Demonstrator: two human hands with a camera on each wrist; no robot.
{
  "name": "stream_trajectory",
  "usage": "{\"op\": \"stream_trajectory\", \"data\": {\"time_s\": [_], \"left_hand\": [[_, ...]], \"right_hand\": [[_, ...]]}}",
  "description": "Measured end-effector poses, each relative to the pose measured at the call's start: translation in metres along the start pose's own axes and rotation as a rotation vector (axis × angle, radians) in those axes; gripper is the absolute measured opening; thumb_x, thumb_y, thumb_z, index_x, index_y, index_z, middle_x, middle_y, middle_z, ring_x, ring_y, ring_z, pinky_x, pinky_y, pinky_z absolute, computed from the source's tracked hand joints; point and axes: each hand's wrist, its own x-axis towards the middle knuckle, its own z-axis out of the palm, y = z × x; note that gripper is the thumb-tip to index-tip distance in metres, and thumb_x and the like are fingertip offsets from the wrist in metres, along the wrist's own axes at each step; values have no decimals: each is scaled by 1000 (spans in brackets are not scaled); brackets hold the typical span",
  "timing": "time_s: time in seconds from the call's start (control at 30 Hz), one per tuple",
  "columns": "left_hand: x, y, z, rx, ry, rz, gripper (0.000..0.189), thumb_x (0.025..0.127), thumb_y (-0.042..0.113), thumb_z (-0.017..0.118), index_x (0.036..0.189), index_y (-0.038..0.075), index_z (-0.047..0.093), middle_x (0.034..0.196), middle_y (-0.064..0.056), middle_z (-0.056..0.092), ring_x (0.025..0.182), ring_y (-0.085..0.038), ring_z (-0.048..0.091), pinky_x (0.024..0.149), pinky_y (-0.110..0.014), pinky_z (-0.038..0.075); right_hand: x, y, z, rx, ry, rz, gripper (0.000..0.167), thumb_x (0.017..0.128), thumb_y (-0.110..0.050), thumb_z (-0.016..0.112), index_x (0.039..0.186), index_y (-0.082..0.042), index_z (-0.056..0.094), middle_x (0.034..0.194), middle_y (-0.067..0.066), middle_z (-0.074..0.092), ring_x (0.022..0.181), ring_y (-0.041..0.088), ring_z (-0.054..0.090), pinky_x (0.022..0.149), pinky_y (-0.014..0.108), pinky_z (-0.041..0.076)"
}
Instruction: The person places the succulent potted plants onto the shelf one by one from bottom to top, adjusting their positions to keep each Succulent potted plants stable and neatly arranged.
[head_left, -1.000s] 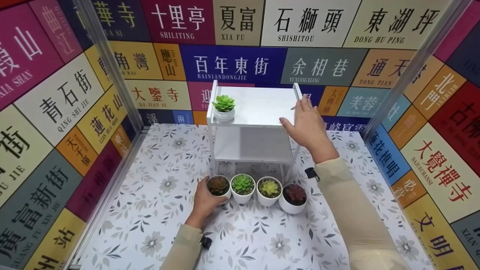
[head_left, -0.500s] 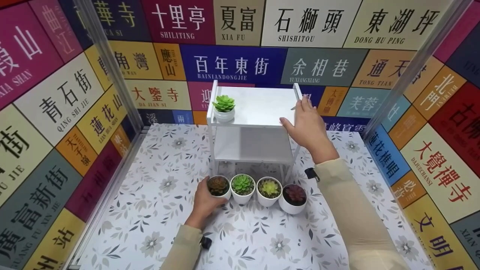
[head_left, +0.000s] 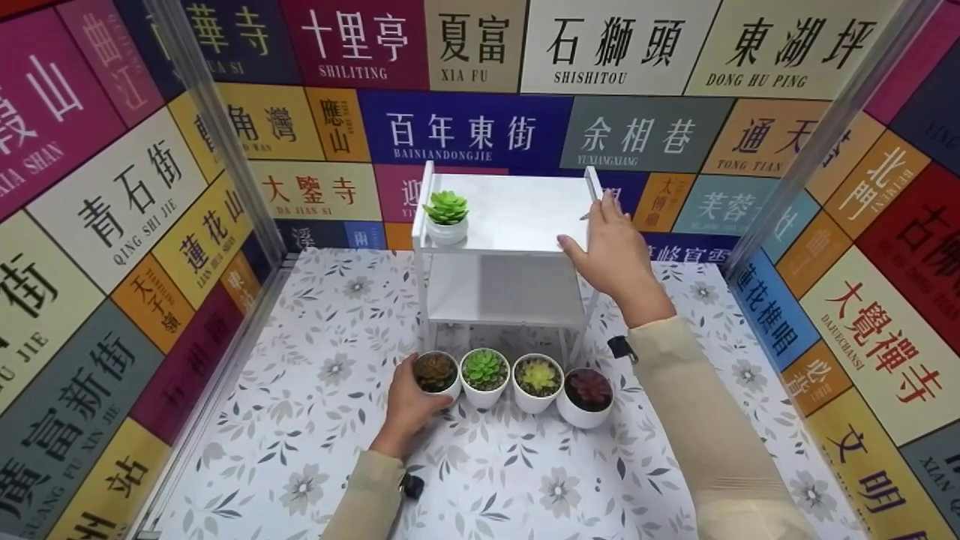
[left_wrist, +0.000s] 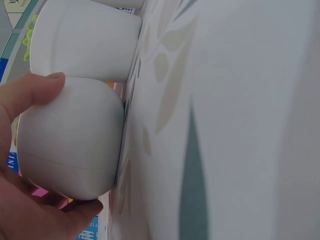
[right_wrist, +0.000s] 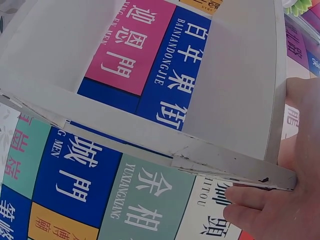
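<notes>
Long beige sleeves of thin, smooth cloth clothe both arms, the left sleeve (head_left: 366,491) and the right sleeve (head_left: 701,420) matching, with fine creases crossing the right one. At each cuff sits a small, dark, blocky wrist-worn piece, left (head_left: 411,486) and right (head_left: 622,347). Both hands (head_left: 619,259) are bare.

Brown succulent (head_left: 434,370) in a rounded white pot (left_wrist: 75,135): upright on the floral cloth, leftmost of a row of four, just beside the green succulent (head_left: 485,368). Left hand (head_left: 409,403) grips it, thumb on one side, fingers on the other. White tiered rack (head_left: 517,210): upright behind the row, two flat shelves visible, raised end rails, dark scuffs along one edge. Right hand (head_left: 618,251) rests against its right end, fingers extended.
</notes>
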Motion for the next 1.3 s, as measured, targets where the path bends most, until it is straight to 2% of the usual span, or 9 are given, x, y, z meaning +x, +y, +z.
{"op": "stream_trajectory", "data": {"time_s": [0.23, 0.43, 0.63, 0.83, 0.93, 1.1, 1.3], "left_hand": [[-1, 0, -3, -3, 16, -6, 109, 61, 16, 95, 155, -2, 44, 149, -26, 56, 138, -44, 56, 118, -57, 45], [-3, 4, -6, 10, 37, 4, 106, 59, 18, 94, 153, 0, 48, 144, -22, 60, 134, -41, 59, 116, -55, 47], [-4, 11, -9, -15, 58, 4, 105, 58, 17, 93, 153, 2, 49, 143, -19, 60, 133, -37, 59, 117, -51, 46], [-5, 22, -15, -73, 114, -23, 105, 59, 17, 94, 153, 4, 49, 146, -19, 60, 135, -37, 59, 119, -50, 45], [-7, 28, -19, -49, 137, -12, 105, 59, 21, 96, 152, 4, 50, 145, -19, 60, 133, -37, 60, 116, -52, 47], [-7, 39, -27, -1, 162, 45, 106, 57, 25, 97, 150, 2, 52, 141, -21, 62, 131, -39, 61, 114, -54, 49], [-9, 53, -34, 16, 155, 45, 105, 58, 27, 96, 150, 5, 52, 141, -19, 61, 130, -38, 62, 113, -54, 51]], "right_hand": [[-1, -3, 0, 9, -4, 6, 102, 104, -69, 42, 168, 4, 14, 179, 22, 3, 165, 42, 11, 133, 58, 17], [-1, -4, -2, 13, 2, 8, 100, 104, -67, 44, 167, 6, 16, 178, 23, 4, 165, 44, 12, 133, 58, 19], [-2, -5, -3, 22, -9, 19, 102, 104, -69, 43, 168, 4, 13, 179, 21, 1, 163, 47, 14, 132, 60, 19], [-1, -5, -3, 16, -8, 15, 101, 104, -68, 43, 168, 5, 14, 179, 22, 2, 163, 47, 14, 132, 60, 20], [-1, -5, -3, 12, -4, 14, 101, 104, -68, 44, 167, 5, 15, 178, 22, 3, 163, 46, 15, 132, 59, 21], [-1, -6, -2, 19, -11, 20, 102, 104, -69, 44, 168, 4, 14, 179, 21, 2, 164, 46, 14, 132, 59, 21], [-2, -4, -1, 16, -2, 23, 102, 104, -69, 43, 168, 4, 14, 179, 21, 3, 163, 47, 16, 131, 60, 21]]}}
